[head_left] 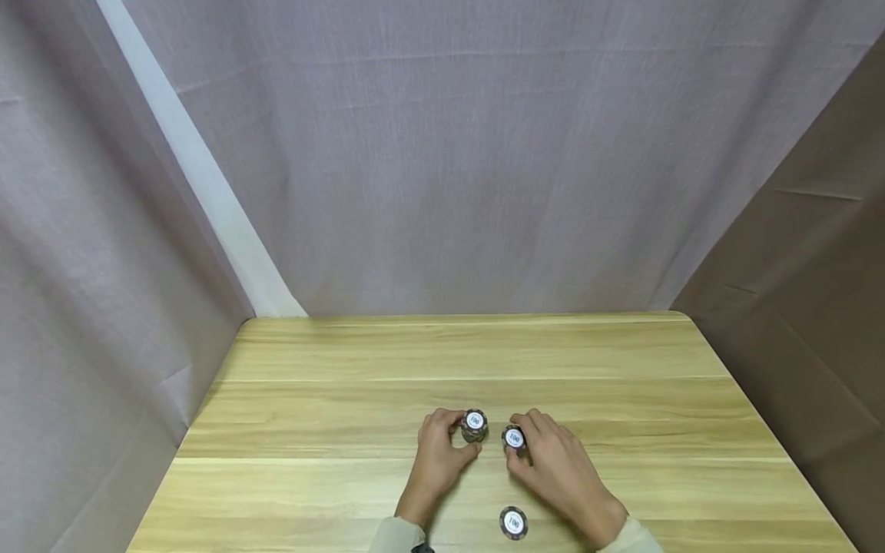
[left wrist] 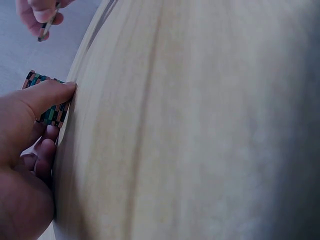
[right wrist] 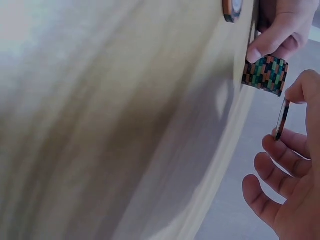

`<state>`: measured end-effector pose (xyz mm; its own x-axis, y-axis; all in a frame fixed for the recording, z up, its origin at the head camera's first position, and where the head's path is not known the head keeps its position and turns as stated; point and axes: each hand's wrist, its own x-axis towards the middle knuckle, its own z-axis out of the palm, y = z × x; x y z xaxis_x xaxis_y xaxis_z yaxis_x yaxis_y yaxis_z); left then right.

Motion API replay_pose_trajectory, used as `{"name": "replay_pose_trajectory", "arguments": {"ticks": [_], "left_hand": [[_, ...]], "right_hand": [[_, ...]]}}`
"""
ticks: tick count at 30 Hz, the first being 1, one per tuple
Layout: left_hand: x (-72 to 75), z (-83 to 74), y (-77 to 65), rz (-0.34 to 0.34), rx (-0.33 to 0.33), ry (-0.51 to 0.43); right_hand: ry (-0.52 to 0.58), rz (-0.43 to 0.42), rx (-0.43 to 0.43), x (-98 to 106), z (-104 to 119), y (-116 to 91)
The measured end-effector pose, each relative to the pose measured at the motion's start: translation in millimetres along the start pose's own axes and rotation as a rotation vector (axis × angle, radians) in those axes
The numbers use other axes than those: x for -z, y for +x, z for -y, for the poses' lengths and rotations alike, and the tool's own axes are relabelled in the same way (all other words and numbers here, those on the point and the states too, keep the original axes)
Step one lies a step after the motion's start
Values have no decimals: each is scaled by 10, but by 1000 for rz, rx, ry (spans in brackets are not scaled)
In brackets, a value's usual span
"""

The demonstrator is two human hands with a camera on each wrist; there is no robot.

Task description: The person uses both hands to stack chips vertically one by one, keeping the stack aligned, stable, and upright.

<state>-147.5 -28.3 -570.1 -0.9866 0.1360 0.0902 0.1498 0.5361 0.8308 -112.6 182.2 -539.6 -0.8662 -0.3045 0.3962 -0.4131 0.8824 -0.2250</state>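
Observation:
A stack of poker chips point(head_left: 474, 427) stands on the table, its top chip marked 100. My left hand point(head_left: 440, 453) holds it from the left side, thumb near and fingers far. The right wrist view shows the stack's side point(right wrist: 267, 75) as rows of orange, green and black patches, the thumb pressed at its base. To the right of the stack, my right hand point(head_left: 558, 470) pinches a single poker chip point(head_left: 514, 437) between thumb and fingertips. That chip is held raised off the table, about level with the top of the stack in the right wrist view; the other fingers are loosely spread.
Another poker chip point(head_left: 514, 523) lies flat on the table near the front, between the two forearms. The wooden table point(head_left: 311, 415) has rounded far corners. Grey curtains point(head_left: 449, 169) hang behind and left of it, and a brown cloth point(head_left: 795, 307) hangs on the right.

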Motion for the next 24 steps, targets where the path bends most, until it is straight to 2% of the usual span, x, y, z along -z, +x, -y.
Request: {"name": "replay_pose_trajectory", "arguments": {"ticks": [7, 13, 24], "left_hand": [[-1, 13, 10, 5, 10, 7], [-16, 30, 16, 2, -4, 17], [-10, 49, 29, 13, -2, 26]], "right_hand": [[7, -7, -6, 40, 55, 124], [7, 3, 23, 34, 125, 259], [44, 66, 30, -54, 228, 409]]}}
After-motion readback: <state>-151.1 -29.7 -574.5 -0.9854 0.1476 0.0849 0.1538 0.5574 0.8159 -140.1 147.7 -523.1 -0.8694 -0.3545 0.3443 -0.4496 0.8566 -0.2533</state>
